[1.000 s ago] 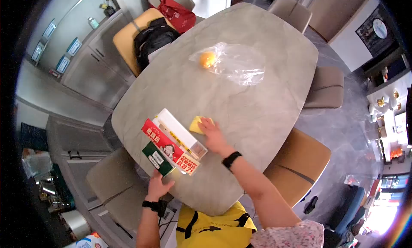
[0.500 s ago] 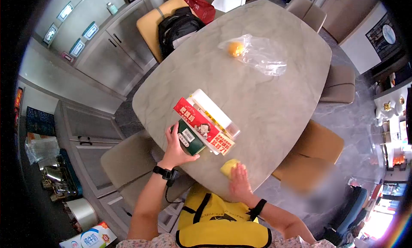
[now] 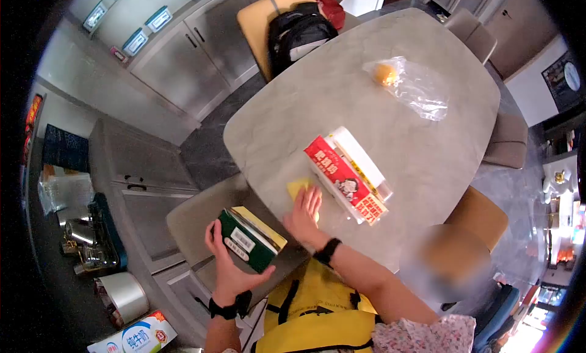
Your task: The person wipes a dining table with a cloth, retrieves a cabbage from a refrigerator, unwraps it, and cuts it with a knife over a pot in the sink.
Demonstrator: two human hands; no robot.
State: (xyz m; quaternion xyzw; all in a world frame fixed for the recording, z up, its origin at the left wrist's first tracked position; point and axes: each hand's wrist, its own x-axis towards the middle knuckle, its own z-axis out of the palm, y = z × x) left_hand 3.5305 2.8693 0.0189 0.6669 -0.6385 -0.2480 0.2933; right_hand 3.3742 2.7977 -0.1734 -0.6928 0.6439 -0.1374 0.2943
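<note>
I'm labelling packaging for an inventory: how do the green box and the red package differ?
The green box is held in the left hand, while the red package rests on the table. The green box shows a white barcode label; the red package shows a cartoon figure. The green box looks shorter than the red package. Both carry printed writing.

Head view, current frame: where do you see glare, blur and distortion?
Head view: glare whites out the lower right; head view: a blurred patch covers part of the tan chair; head view: cabinets look bowed near the black left edge.
</note>
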